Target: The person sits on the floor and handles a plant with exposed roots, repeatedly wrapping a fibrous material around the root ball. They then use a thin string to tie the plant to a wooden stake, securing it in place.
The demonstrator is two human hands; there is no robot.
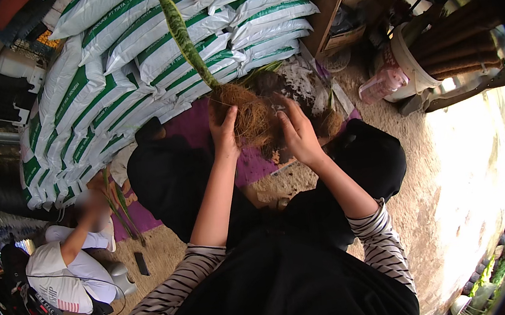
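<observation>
A snake plant [190, 44] with one tall mottled leaf tilts up and to the left, its base wrapped in a fibrous brown root ball [250, 116]. My left hand [225, 130] grips the left side of that root ball. On the other side, my right hand [296, 130] has its fingers apart, close to the roots; whether the fingertips touch them is unclear. Beneath and behind both hands lies dark soil mixed with white material [300, 81] on a purple sheet [253, 166]. A second plant with a root clump [328, 124] rests to the right of my right hand.
Stacked white and green sacks [166, 42] rise in front. Right stands a white bucket [413, 64] with brown rolls, beside a pink container [383, 84]. A person [68, 273] sits at left, near long leaves [121, 208] and a dark phone-like object [142, 263] on the floor.
</observation>
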